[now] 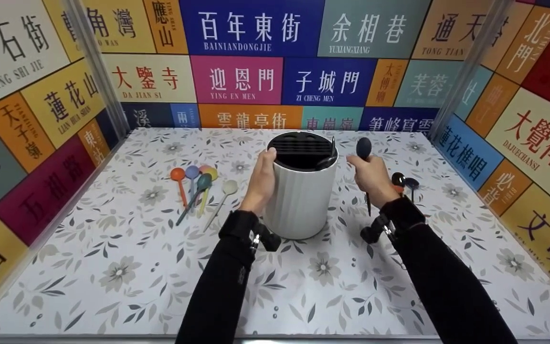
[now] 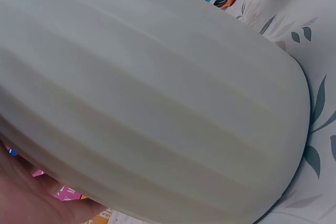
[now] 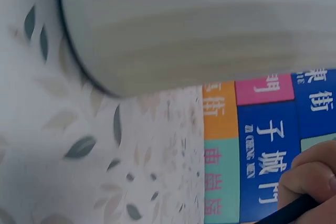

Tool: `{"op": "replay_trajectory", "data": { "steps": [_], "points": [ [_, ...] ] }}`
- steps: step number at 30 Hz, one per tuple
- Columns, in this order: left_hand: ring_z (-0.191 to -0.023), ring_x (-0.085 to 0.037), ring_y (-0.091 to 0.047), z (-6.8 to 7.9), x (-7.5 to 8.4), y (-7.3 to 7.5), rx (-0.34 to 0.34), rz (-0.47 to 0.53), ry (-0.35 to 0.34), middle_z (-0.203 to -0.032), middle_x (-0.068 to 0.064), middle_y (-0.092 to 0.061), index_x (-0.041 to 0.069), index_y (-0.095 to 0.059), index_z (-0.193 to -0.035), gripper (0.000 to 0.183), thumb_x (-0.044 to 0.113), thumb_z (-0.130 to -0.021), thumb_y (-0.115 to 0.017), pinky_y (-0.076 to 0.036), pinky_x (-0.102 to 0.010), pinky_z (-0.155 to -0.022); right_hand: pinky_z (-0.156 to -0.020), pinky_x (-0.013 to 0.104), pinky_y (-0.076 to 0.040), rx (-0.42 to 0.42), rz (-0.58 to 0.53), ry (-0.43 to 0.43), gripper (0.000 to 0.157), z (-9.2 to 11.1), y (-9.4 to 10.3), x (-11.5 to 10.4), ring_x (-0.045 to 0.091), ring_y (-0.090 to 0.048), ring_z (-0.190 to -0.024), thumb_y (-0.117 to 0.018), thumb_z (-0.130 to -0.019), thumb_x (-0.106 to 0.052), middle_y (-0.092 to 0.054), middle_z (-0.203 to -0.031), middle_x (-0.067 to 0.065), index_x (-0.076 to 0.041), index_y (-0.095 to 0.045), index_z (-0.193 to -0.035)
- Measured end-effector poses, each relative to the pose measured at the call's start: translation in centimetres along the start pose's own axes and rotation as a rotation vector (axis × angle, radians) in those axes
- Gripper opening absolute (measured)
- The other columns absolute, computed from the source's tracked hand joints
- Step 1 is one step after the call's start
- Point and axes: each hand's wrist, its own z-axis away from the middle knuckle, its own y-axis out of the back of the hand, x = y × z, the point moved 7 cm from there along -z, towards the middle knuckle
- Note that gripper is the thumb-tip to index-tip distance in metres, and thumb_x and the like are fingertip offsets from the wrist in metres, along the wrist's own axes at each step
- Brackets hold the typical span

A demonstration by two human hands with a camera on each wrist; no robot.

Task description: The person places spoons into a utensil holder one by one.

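A white ribbed utensil holder (image 1: 299,205) with a black slotted lid (image 1: 299,145) stands upright on the table. My left hand (image 1: 261,184) grips its left side, thumb near the rim; in the left wrist view the fingers (image 2: 47,184) reach behind the wall. A black utensil (image 1: 331,155) pokes out of the lid's right part. To the right of the holder, my right hand (image 1: 375,179) pinches a dark navy spoon (image 1: 364,147), bowl up and handle down. The right wrist view catches only part of its handle (image 3: 291,211).
Left of the holder lie several coloured spoons, among them an orange one (image 1: 177,175), a teal one (image 1: 204,181) and a cream one (image 1: 229,187). Behind the right hand lie a black spoon (image 1: 398,178), a navy one (image 1: 412,183) and something orange (image 1: 398,189). Sign-covered walls enclose the table.
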Motion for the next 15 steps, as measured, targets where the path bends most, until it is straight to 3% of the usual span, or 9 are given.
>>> {"op": "replay_trajectory", "data": {
  "steps": [3,5,15],
  "points": [
    [-0.153,-0.024,-0.033,0.0,0.0,0.0,0.000,0.002,-0.003,-0.164,-0.009,-0.041,0.009,-0.050,-0.148,0.057,0.043,-0.108,-0.030,-0.023,-0.038,-0.125,-0.037,0.021,-0.019,-0.051,-0.191,0.034,0.052,0.8,-1.3,-1.1,0.003,-0.024,-0.037,-0.054,-0.108,-0.026,-0.029,-0.046,-0.011,-0.015,-0.035,-0.060],
    [-0.153,-0.024,-0.033,0.0,0.1,0.0,0.003,0.002,-0.006,-0.164,-0.010,-0.041,0.008,-0.049,-0.150,0.057,0.042,-0.108,-0.030,-0.023,-0.037,-0.125,-0.038,0.022,-0.017,-0.067,-0.248,0.064,0.059,1.4,-2.0,-2.0,0.003,-0.022,-0.037,-0.052,-0.109,-0.028,-0.026,-0.047,-0.011,-0.017,-0.031,-0.055],
    [-0.143,-0.025,-0.043,0.0,0.2,0.0,0.007,-0.007,-0.004,-0.149,-0.012,-0.051,0.008,-0.054,-0.136,0.053,0.046,-0.110,-0.029,-0.030,-0.039,-0.121,-0.042,0.023,-0.012,-0.081,-0.444,0.233,0.051,3.1,-3.6,-6.6,0.005,-0.015,-0.043,-0.050,-0.110,-0.027,-0.023,-0.052,-0.011,-0.015,-0.032,-0.064]
  ]
}}
